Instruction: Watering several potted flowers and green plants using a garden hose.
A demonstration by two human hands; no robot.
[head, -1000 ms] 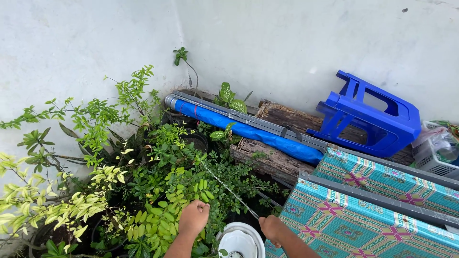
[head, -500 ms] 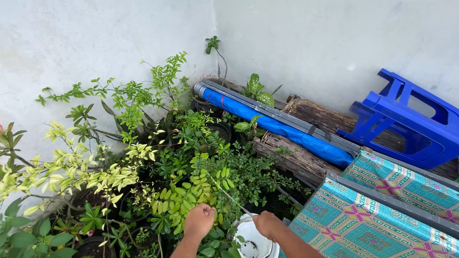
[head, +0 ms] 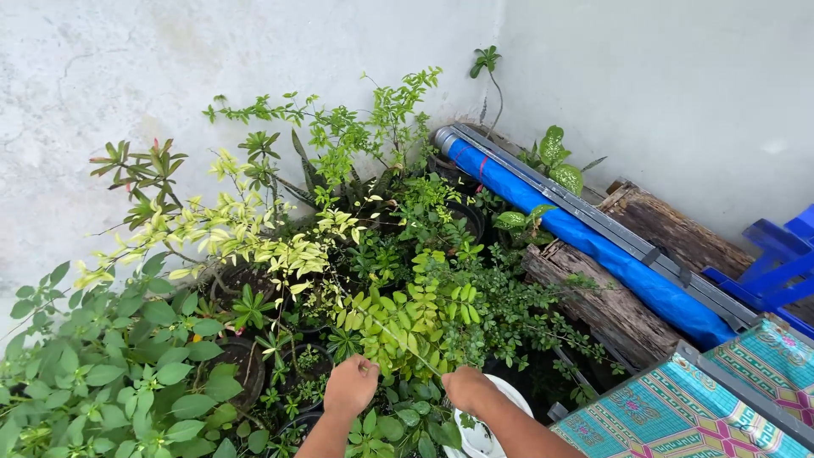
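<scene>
both hands were low in the view, amid a crowd of potted plants in a wall corner. the left hand (head: 350, 383) was curled into a loose fist with its fingertips pinched on something small among the leaves; what it gripped could not be made out. the right hand (head: 467, 388) was closed as well, holding the near end of a thin stem (head: 398, 339) that ran up and to the left from it, through the light green leafy plant (head: 415, 318) just above both hands. the two hands were near each other, with that plant's lower leaves between them.

just under the right hand sat a white pot (head: 487, 428), partly hidden by the wrist and leaves. a yellow-green shrub (head: 242, 229) spread to the left, with broader dark green leaves (head: 110, 373) in the near left corner. behind the plants, a rolled blue tarp (head: 593, 246) with a grey metal bar lay across weathered wooden logs (head: 610, 305) along the pale wall (head: 644, 85). a blue plastic stool (head: 776, 263) showed at the right edge, and a patterned teal panel (head: 678, 416) filled the lower right.
</scene>
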